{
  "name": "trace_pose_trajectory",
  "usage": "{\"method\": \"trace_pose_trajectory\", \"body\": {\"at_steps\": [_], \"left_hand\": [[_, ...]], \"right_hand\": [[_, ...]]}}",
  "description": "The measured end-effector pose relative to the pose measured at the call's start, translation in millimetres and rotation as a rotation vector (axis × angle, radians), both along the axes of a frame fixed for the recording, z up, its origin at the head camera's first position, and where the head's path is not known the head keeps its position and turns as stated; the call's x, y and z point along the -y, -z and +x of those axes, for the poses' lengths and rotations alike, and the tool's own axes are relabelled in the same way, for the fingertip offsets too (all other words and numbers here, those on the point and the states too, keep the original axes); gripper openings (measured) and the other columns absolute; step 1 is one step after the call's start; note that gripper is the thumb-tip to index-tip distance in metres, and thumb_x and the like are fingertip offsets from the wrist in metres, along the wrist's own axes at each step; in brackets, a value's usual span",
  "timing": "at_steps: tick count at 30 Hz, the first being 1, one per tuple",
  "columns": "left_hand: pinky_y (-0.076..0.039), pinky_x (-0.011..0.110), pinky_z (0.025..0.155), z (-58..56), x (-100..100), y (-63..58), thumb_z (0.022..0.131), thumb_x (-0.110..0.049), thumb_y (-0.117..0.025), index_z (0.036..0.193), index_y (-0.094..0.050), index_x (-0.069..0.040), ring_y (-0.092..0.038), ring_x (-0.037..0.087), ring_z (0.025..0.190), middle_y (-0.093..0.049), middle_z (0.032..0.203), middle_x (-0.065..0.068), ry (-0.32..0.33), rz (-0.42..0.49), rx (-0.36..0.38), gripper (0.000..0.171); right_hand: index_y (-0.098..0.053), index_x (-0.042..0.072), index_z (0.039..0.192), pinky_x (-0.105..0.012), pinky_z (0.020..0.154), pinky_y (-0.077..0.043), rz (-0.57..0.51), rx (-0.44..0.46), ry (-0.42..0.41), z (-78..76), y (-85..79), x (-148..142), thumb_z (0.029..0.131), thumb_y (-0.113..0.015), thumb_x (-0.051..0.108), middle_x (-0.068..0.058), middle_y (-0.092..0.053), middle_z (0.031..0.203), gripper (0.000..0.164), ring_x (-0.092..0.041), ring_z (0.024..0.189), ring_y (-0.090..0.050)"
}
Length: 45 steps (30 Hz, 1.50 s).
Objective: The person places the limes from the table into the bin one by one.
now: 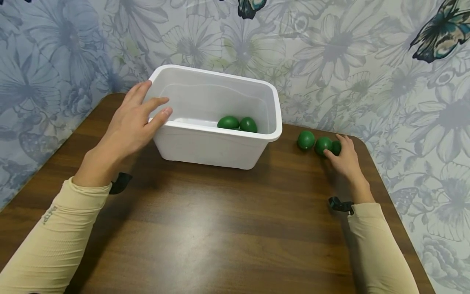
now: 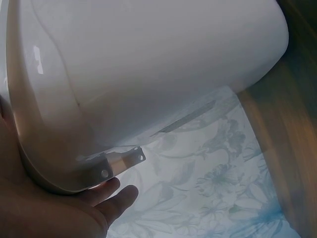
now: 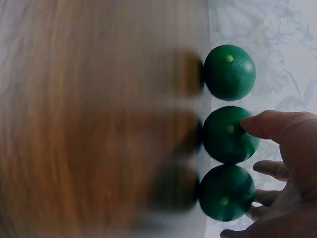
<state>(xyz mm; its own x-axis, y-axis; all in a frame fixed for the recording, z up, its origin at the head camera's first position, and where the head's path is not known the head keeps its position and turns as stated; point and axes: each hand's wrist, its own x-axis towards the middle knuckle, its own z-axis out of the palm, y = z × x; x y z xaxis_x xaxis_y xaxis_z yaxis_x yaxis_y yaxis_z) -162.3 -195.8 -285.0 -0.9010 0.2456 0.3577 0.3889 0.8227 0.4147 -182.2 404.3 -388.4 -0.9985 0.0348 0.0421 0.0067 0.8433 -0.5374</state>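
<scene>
At the left end of a white plastic tub, my left hand rests by the rim with its fingers spread. The left wrist view shows that hand against the tub's corner. Inside the tub lie limes, partly hidden by the near wall. My right hand reaches to a row of three limes on the table. In the right wrist view its thumb touches the middle lime, and other fingers are behind the end lime. The third lime stands slightly apart.
The brown wooden table has rounded far corners. Behind it rises a wall with floral paper, close to the tub and the limes. Dark straps sit at the wrists.
</scene>
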Motion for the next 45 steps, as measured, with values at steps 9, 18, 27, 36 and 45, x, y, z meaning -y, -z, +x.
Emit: {"method": "trace_pose_trajectory", "body": {"at_steps": [9,18,27,36,45], "left_hand": [[-0.022,0.071,0.123,-0.3,0.8,-0.6,0.109,-0.054,-0.044,0.147,-0.062,-0.008,-0.015,0.040,0.162,-0.024,0.173,0.022,-0.001,-0.006,-0.006,0.062],[-0.022,0.071,0.122,-0.7,-1.0,0.2,0.109,-0.055,-0.044,0.147,-0.062,-0.008,-0.016,0.040,0.162,-0.024,0.173,0.021,0.001,-0.009,-0.002,0.063],[-0.022,0.071,0.122,-1.1,-0.4,0.3,0.109,-0.055,-0.044,0.147,-0.062,-0.008,-0.015,0.040,0.162,-0.023,0.173,0.021,0.004,-0.006,-0.003,0.063],[-0.022,0.071,0.122,-0.1,-0.3,-0.6,0.109,-0.054,-0.045,0.147,-0.062,-0.008,-0.015,0.040,0.162,-0.024,0.173,0.021,0.003,-0.002,-0.004,0.062],[-0.022,0.071,0.123,-1.4,-1.1,-0.6,0.109,-0.054,-0.045,0.147,-0.062,-0.008,-0.016,0.041,0.162,-0.024,0.173,0.022,0.002,-0.005,-0.002,0.062]], "right_hand": [[-0.035,-0.007,0.159,-0.076,0.113,-0.030,0.037,-0.041,-0.020,4.5,7.8,-5.7,0.097,-0.063,0.005,-0.041,-0.029,0.160,0.069,-0.063,0.143,-0.032],[-0.043,-0.002,0.157,-0.073,0.107,-0.039,0.025,-0.051,0.064,13.6,8.5,-5.2,0.098,-0.067,0.009,-0.038,-0.047,0.151,0.064,-0.059,0.132,-0.047],[-0.047,0.001,0.155,-0.062,0.093,-0.046,-0.085,-0.265,0.275,18.1,0.0,3.8,0.099,-0.063,0.017,-0.033,-0.058,0.141,0.060,-0.051,0.115,-0.057],[-0.051,0.008,0.153,-0.053,0.084,-0.047,-0.122,-0.392,0.265,19.8,-28.9,37.6,0.096,-0.065,0.022,-0.026,-0.063,0.137,0.060,-0.045,0.106,-0.061],[-0.055,0.008,0.150,-0.042,0.088,-0.053,-0.177,-0.453,0.141,21.7,-54.7,75.7,0.097,-0.073,0.022,-0.020,-0.064,0.137,0.058,-0.034,0.115,-0.066]]}}
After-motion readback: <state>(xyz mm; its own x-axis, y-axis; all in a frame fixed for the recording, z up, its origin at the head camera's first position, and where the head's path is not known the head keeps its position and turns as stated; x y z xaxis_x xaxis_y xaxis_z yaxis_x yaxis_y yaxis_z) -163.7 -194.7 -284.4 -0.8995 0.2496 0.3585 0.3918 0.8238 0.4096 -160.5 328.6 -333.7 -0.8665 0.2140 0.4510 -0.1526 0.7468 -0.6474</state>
